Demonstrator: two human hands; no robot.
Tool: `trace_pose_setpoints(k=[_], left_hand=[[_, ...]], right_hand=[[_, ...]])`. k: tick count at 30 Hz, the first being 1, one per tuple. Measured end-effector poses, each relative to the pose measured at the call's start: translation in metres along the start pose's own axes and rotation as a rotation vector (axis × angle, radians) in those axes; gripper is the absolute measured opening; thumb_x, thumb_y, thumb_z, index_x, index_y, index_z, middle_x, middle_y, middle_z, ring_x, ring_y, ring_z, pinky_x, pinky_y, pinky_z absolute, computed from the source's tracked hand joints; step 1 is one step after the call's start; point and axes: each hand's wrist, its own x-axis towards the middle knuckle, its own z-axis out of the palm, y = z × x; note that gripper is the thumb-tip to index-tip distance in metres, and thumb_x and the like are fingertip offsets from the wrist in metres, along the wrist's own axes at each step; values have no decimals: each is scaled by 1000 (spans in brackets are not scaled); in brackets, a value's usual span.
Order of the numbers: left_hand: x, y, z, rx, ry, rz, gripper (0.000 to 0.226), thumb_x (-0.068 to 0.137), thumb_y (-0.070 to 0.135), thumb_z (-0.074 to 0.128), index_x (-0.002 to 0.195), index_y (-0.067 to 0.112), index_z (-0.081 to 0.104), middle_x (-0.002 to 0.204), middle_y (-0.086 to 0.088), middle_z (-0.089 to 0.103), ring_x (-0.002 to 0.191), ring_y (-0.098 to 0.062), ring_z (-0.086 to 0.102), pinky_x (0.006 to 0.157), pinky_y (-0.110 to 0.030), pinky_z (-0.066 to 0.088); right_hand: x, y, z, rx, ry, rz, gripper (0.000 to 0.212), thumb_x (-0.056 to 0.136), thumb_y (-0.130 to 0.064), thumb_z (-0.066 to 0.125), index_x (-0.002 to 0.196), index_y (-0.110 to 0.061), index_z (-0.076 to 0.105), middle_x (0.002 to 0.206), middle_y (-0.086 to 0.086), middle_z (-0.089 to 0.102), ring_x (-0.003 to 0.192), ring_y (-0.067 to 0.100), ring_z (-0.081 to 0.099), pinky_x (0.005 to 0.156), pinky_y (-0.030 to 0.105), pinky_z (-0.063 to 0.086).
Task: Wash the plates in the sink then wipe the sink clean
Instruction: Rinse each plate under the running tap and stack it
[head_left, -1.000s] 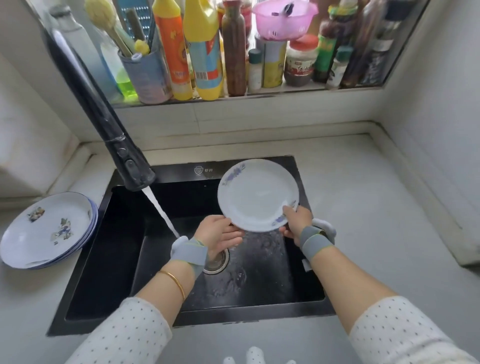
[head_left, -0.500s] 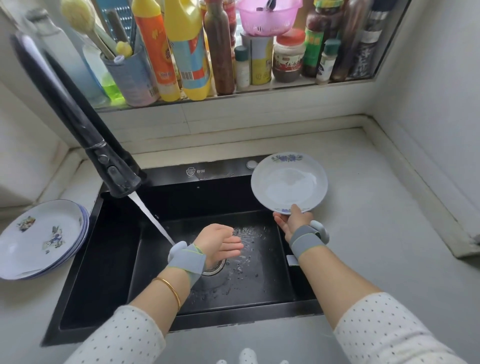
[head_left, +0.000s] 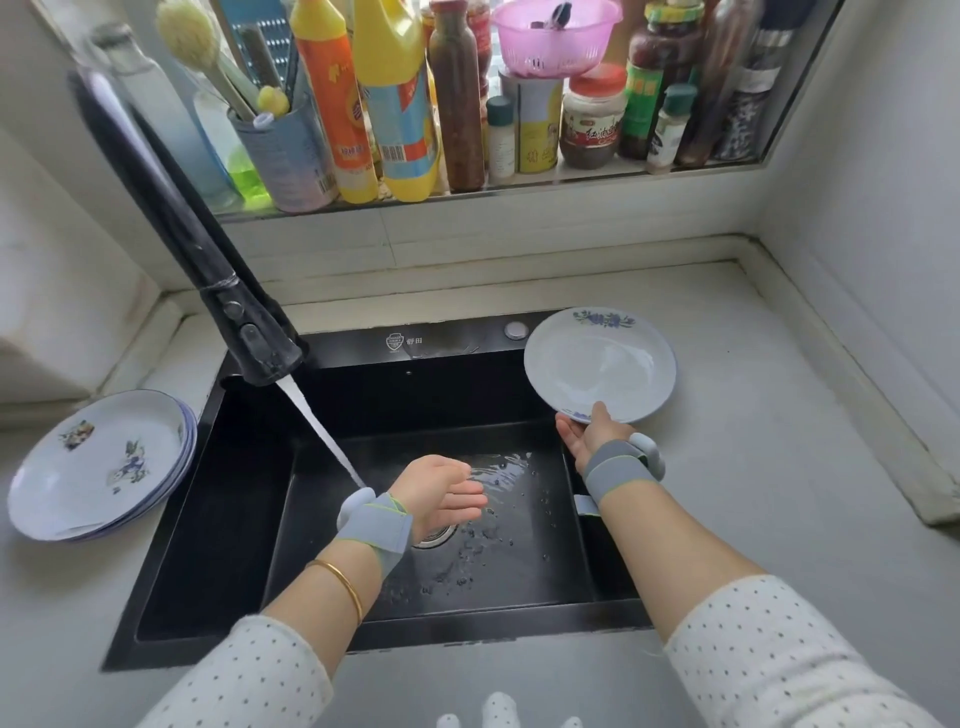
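Note:
My right hand (head_left: 589, 434) grips the near rim of a white plate (head_left: 602, 364) with blue flowers, held level over the right back corner of the black sink (head_left: 218, 519). Over the drain (head_left: 434, 535), my left hand (head_left: 441, 493) hangs with fingers apart and nothing in it. Water runs from the black faucet (head_left: 249, 338) onto the band at my left wrist. A stack of white plates (head_left: 98, 462) with coloured prints lies on the counter left of the sink.
The windowsill behind the sink is crowded with detergent bottles (head_left: 395, 98), jars, a brush holder (head_left: 285, 150) and a pink basket (head_left: 556, 36). Grey counter (head_left: 753, 467) extends to the right up to a corner wall. The sink floor is wet.
My right hand has carried the plate from the sink's middle to its right back corner and levelled it. My left hand let go of the plate and stays over the drain.

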Motion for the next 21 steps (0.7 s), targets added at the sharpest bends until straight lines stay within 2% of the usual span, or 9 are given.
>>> trace_pose_setpoints(k=[3, 6, 8, 10, 12, 14, 16, 19, 21], left_hand=[[-6, -4, -4, -18, 12, -10, 24, 99, 3, 42, 121, -4, 47, 117, -28, 58, 100, -37, 63, 76, -37, 56], [-11, -9, -13, -36, 28, -9, 24, 98, 3, 44, 121, -4, 48, 114, -28, 59, 96, -35, 64, 74, -36, 56], [-13, -15, -22, -63, 46, -8, 23, 98, 3, 45, 119, -4, 48, 111, -27, 60, 92, -33, 65, 74, -36, 56], [-16, -19, -28, -88, 60, -5, 19, 98, 3, 46, 115, -4, 48, 103, -25, 61, 88, -32, 65, 75, -37, 56], [-19, -22, -32, -115, 85, -6, 18, 98, 3, 46, 114, -4, 48, 103, -26, 60, 92, -35, 63, 79, -39, 54], [-26, -26, -46, -141, 145, -13, 20, 98, 3, 46, 116, -4, 47, 109, -27, 57, 99, -37, 61, 85, -42, 52], [-34, -29, -64, -177, 209, -13, 19, 97, 2, 45, 115, -4, 47, 109, -26, 56, 99, -36, 62, 85, -42, 53], [-46, -34, -100, -269, 322, -13, 13, 98, 1, 41, 106, -3, 50, 107, -22, 55, 96, -34, 63, 82, -41, 53], [-53, -38, -130, -323, 412, -4, 26, 98, 1, 38, 123, -5, 45, 123, -24, 50, 113, -38, 59, 86, -41, 51]], right_hand=[[-3, -2, 3, -28, 1, 29, 37, 104, -20, 35, 137, -3, 37, 74, 10, 55, 61, 17, 58, 47, 23, 53], [-9, -2, 7, -44, 4, 47, 37, 104, -20, 34, 136, -2, 38, 80, 10, 56, 68, 16, 61, 63, 26, 52], [-16, 2, 13, -60, 8, 29, 37, 104, -18, 34, 136, 0, 40, 82, 10, 56, 90, 23, 66, 77, 29, 53], [-24, 5, 18, -46, -12, 33, 36, 103, -14, 32, 135, 1, 41, 88, 13, 58, 110, 27, 62, 88, 29, 49], [-33, 14, 23, -99, -70, 63, 35, 101, -8, 34, 133, 3, 43, 110, 21, 63, 118, 29, 59, 90, 31, 49], [-48, 38, 35, -248, -174, 135, 35, 99, -6, 39, 132, 6, 43, 126, 22, 57, 119, 32, 59, 87, 33, 49], [-66, 71, 48, -439, -285, 216, 34, 98, -4, 39, 130, 8, 44, 126, 26, 57, 112, 34, 62, 86, 35, 50], [-97, 126, 63, -778, -461, 335, 18, 97, -3, 39, 110, 4, 50, 94, 22, 62, 76, 28, 63, 79, 39, 53], [-114, 161, 71, -978, -585, 399, 11, 97, -7, 41, 95, -1, 51, 81, 14, 56, 77, 28, 61, 83, 40, 52]])
